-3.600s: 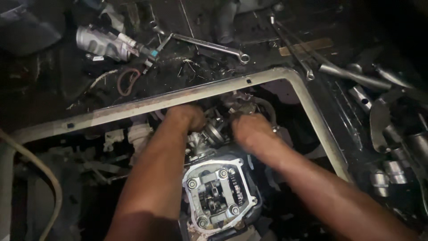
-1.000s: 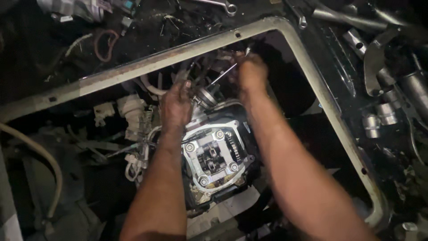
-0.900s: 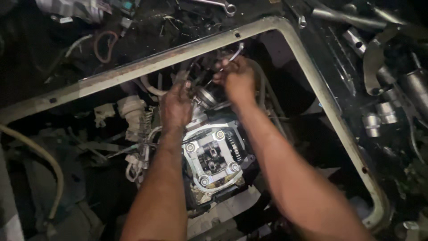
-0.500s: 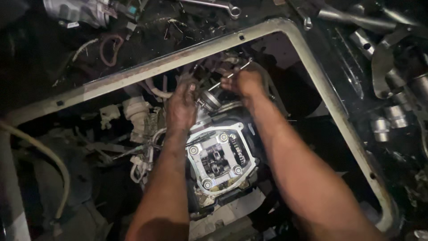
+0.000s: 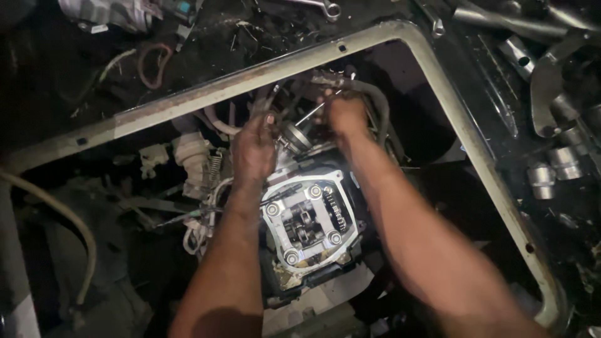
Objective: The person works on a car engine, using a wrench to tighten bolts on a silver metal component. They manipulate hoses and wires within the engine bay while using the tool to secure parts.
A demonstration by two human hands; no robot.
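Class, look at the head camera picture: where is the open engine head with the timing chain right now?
The open engine head sits low in the centre, inside the pale metal frame, between the person's two forearms and just below the left hand and right hand.

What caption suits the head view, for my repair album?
Both hands, left hand and right hand, work above an open engine head inside a frame.

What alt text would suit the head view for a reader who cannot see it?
Two bare hands, left hand and right hand, work at a round metal fitting above an open engine head, inside a pale tubular frame. Sockets lie to the right.
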